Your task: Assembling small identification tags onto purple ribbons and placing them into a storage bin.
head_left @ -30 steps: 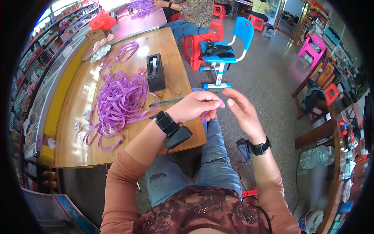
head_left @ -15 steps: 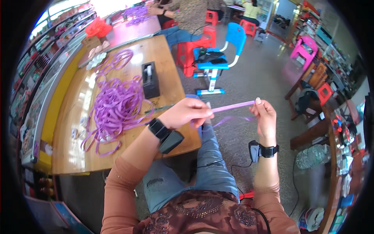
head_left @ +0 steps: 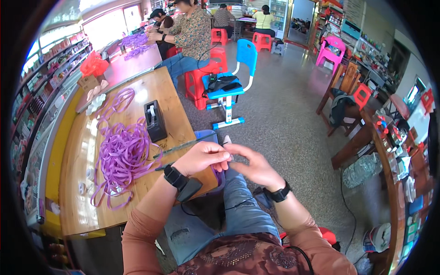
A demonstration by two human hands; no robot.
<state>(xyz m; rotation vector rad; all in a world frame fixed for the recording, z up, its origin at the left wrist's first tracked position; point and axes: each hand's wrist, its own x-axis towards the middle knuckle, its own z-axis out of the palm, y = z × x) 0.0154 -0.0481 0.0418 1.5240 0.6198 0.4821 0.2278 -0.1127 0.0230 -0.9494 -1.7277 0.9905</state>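
Note:
In front of me, above my knee, my left hand [head_left: 201,158] is closed in a pinch; what its fingertips hold is too small to make out. My right hand [head_left: 254,166] meets those fingertips, its thumb and forefinger apart around them, slightly blurred. Beside my left hand a thin dark green stick [head_left: 183,146] reaches past the table's edge. A tangled heap of purple ribbon [head_left: 121,151] lies on the wooden table to the left, next to a black tape dispenser [head_left: 155,121]. Black devices are strapped to both wrists.
The wooden table [head_left: 78,192] has its corner near my left forearm. A purple-blue basket [head_left: 215,185] sits under that corner. Ahead stand a blue chair [head_left: 246,57] and red stools [head_left: 197,87], with a person seated there. A wooden bench [head_left: 362,137] and large plastic bottle [head_left: 360,172] stand right.
My right hand has come left to my left hand. The purple ribbon strip stretched between them no longer shows. The view has tilted up, showing more of the room.

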